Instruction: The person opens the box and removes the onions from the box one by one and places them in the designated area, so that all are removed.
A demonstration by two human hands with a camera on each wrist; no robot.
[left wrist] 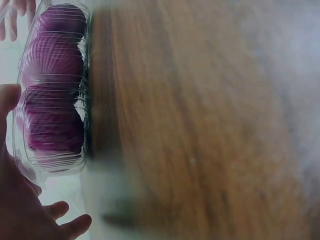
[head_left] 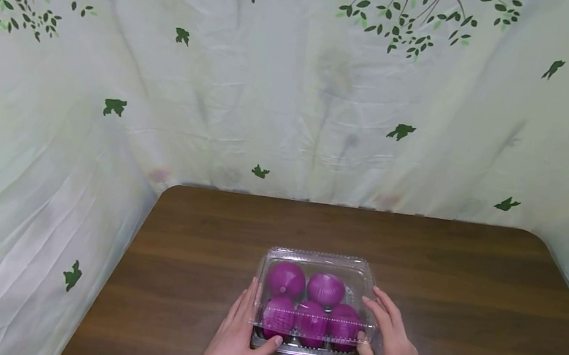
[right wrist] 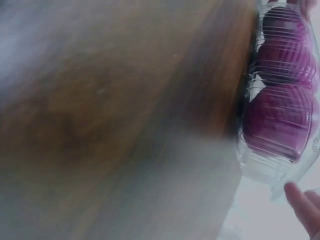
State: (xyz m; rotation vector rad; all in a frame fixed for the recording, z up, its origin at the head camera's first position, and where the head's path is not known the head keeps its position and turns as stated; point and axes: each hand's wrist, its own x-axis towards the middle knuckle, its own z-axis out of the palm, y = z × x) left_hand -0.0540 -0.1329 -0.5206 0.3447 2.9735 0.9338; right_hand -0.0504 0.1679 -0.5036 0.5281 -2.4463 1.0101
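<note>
A clear plastic clamshell container (head_left: 324, 261) stands on the table, with several purple onions (head_left: 325, 289) inside it. Its clear lid (head_left: 317, 325) covers the onions, and in the head view the lid's front edge shows a little behind the base's front edge. My left hand (head_left: 239, 335) holds the left side, fingers along the wall and thumb at the front edge. On the right side, my right hand (head_left: 391, 349) grips with bent fingers along the rim and the thumb at the front corner. The left wrist view shows the ribbed container wall (left wrist: 55, 162) beside my left hand.
The brown wooden table (head_left: 207, 240) extends to both sides of the container and behind it. A pale cloth backdrop (head_left: 289, 79) with printed leaves and branches hangs behind the table and along its sides.
</note>
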